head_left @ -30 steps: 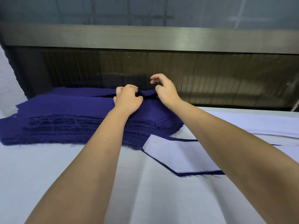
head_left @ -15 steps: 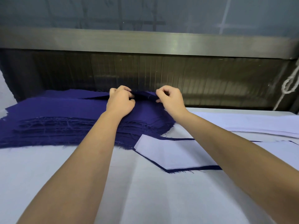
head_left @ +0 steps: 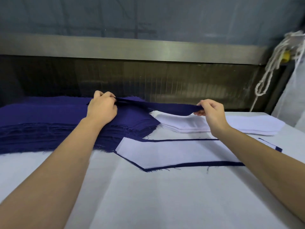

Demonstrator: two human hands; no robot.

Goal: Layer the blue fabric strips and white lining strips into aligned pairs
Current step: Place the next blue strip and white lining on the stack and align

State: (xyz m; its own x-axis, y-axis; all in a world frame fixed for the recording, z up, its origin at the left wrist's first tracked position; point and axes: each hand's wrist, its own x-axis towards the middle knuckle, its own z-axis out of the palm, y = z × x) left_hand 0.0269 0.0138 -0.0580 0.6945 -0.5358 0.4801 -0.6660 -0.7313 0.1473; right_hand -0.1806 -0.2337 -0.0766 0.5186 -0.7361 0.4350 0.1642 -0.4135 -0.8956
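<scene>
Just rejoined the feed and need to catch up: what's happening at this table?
A person holds one blue strip stretched between both hands, above the table. The left hand pinches one end over the blue stack; the right hand pinches the other end above the white lining stack. Nearer the camera lies a layered pair, white lining on a blue strip, with a blue border showing.
</scene>
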